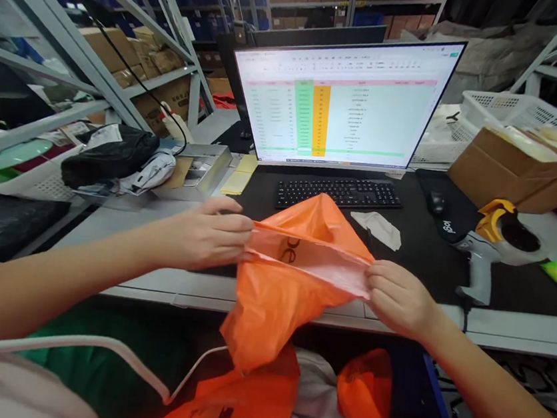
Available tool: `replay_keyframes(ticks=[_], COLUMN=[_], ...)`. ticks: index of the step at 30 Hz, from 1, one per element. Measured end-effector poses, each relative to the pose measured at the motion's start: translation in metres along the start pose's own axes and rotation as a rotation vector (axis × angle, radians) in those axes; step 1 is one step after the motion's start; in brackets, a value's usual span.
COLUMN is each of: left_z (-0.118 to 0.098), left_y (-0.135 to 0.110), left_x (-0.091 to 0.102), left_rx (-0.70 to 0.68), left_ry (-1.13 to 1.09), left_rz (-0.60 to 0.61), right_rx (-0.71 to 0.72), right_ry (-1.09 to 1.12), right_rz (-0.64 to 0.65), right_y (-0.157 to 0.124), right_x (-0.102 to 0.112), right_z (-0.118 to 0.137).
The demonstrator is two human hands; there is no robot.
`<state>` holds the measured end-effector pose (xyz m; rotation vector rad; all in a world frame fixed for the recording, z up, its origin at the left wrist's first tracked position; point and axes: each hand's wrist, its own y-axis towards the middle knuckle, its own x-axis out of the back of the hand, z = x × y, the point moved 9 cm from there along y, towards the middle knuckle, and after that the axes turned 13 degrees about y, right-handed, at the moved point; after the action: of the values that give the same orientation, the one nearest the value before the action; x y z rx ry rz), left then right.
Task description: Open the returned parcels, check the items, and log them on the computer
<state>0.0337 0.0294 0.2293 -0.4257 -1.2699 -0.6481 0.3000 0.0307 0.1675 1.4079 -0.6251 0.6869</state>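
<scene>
An orange plastic mailing bag point(272, 309) is stretched between my hands over the front edge of the desk. Its mouth gapes, showing a pale pink lining and part of some dark lettering. My left hand point(220, 234) pinches the left corner of the opening. On the other side, my right hand point(396, 296) grips the right corner. Whether anything lies inside the bag cannot be seen. Just beyond it is a black keyboard point(338, 192), and a crumpled white paper point(378, 230) rests on the black mat near my right hand.
A monitor point(340, 109) shows a spreadsheet. At right are a barcode scanner point(478, 265), a yellow tape roll point(496, 220), a mouse point(436, 201) and a cardboard box point(509, 165). Left stand a grey tray point(212, 173) and black packages point(114, 153). More orange bags point(240, 406) lie below.
</scene>
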Motion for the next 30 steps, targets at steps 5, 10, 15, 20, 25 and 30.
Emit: replay_keyframes(ticks=[5, 10, 15, 20, 25, 30], left_z=[0.081, 0.080, 0.028, -0.015, 0.005, 0.007], left_y=[-0.042, -0.001, 0.041, 0.049, 0.033, 0.030], left_x=[-0.023, -0.024, 0.011, 0.012, 0.005, 0.009], left_rx=[0.194, 0.207, 0.233, 0.177, 0.287, 0.282], left_ry=[0.235, 0.021, -0.254, -0.329, -0.278, -0.317], left_rz=[-0.097, 0.018, 0.142, 0.272, 0.355, 0.563], right_rx=[-0.092, -0.020, -0.107, -0.103, 0.055, -0.052], right_ry=[-0.105, -0.068, -0.099, -0.034, 0.015, -0.139], right_rz=[0.002, -0.153, -0.225, -0.298, -0.382, -0.293], right_y=[-0.024, 0.025, 0.095, 0.118, 0.106, 0.126], right_x=[0.021, 0.019, 0.001, -0.011, -0.007, -0.015], right_z=[-0.009, -0.006, -0.008, -0.015, -0.010, -0.015])
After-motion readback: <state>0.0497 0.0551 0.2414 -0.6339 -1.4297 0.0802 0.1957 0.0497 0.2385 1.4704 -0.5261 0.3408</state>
